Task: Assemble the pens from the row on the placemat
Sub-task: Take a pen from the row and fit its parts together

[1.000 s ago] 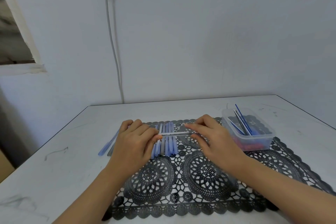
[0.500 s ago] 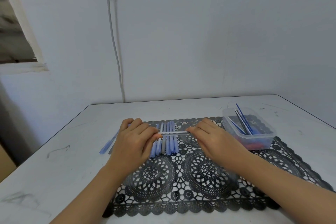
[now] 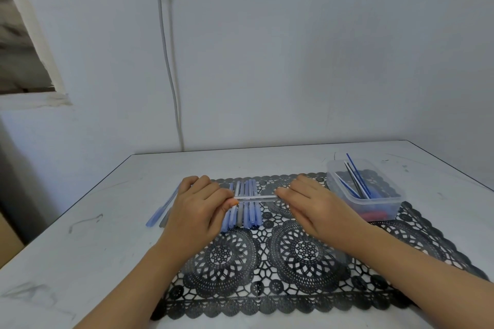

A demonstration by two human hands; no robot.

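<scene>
A clear pen barrel (image 3: 256,197) lies crosswise just above a row of blue and grey pens (image 3: 247,205) on the black lace placemat (image 3: 299,256). My left hand (image 3: 199,208) pinches the barrel's left end between thumb and fingers. My right hand (image 3: 312,205) pinches its right end. Both hands hover over the mat's far half, and the left one covers part of the row.
A clear plastic tub (image 3: 366,192) with blue and dark refills and red pieces stands on the mat's far right corner. Two pens, blue and grey (image 3: 160,211), lie on the white table (image 3: 80,248) left of the mat. A wall rises behind the table.
Both hands keep their hold on the barrel. My right hand has slid slightly to the right, so more of the clear barrel shows between the hands.
</scene>
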